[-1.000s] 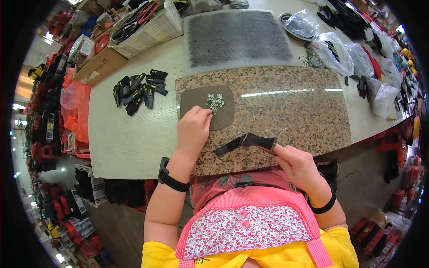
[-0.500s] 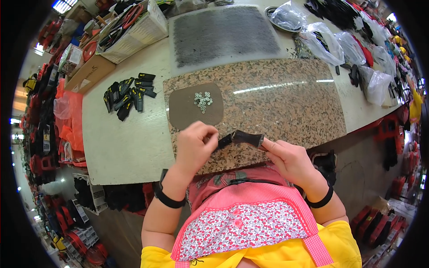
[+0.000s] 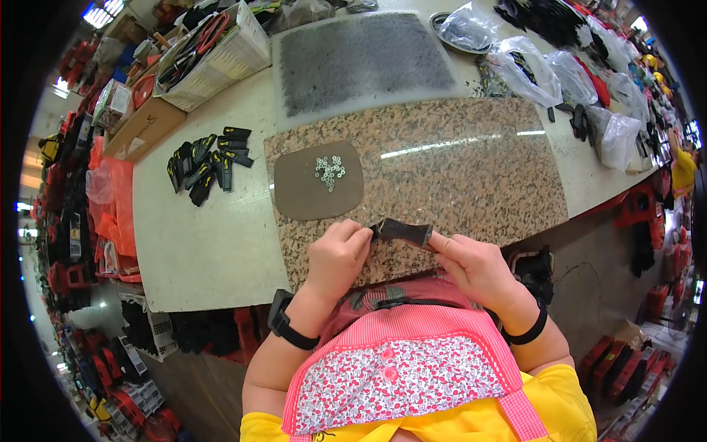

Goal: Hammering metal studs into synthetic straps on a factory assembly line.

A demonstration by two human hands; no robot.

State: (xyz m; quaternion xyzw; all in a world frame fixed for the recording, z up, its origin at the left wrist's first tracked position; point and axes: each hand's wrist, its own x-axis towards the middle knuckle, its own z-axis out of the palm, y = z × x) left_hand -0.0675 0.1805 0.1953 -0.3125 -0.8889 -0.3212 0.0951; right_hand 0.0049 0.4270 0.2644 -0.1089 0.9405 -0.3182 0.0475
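Observation:
My left hand (image 3: 340, 254) pinches a small black piece (image 3: 375, 231) above the near edge of the speckled stone slab (image 3: 471, 177). My right hand (image 3: 475, 269) is closed around a dark brown tool with a waisted, flared head (image 3: 405, 231), much like a hammer. The head's left end meets or overlaps the black piece; I cannot tell if they touch. My fingers cover most of the handle. Beyond my left hand lies a brown mat (image 3: 309, 199) bearing several small metal nuts or washers (image 3: 330, 171).
Black pieces with yellow marks (image 3: 199, 173) are heaped on the pale table (image 3: 199, 258) to the left. A box of tools (image 3: 221, 70) stands behind them. At the far side is a dark-stained translucent sheet (image 3: 364, 62). Plastic bags (image 3: 523, 70) sit at the far right.
My left hand has moved slightly right and nearer to me, closer to the tool's head, and covers more of the black piece. My right hand has barely moved.

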